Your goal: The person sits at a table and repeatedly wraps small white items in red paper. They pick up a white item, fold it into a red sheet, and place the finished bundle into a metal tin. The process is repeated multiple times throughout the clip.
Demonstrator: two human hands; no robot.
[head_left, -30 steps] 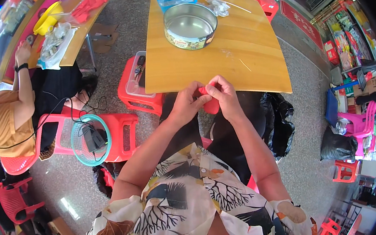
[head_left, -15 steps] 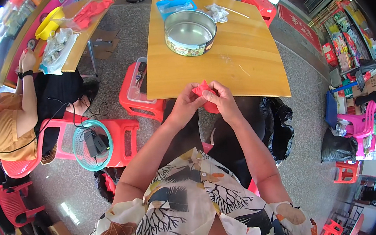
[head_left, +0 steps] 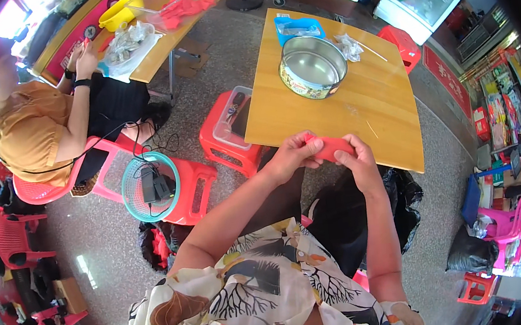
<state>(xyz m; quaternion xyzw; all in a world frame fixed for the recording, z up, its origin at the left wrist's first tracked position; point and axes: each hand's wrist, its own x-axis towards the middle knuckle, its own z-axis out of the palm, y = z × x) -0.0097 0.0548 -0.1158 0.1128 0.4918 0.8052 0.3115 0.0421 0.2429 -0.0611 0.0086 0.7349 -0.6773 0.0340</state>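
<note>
Between my two hands, close to the near edge of the wooden table, is a small soft red piece that looks like cloth. My left hand pinches its left end between thumb and fingers. On its right end my right hand is closed, thumb on top and fingers behind. Beyond my hands, on the table, stands a round metal tin with a printed side, and its visible inside floor is bare. What the red piece is, I cannot make out.
A blue tray, crumpled clear plastic and a thin stick lie past the tin. Left, a red stool bears a clear box. A teal basket holds a black adapter. Another person works at a side table.
The red piece, bunched upright before, now lies stretched sideways between my hands, which have moved apart. My view has shifted, so the table sits further right and lower.
</note>
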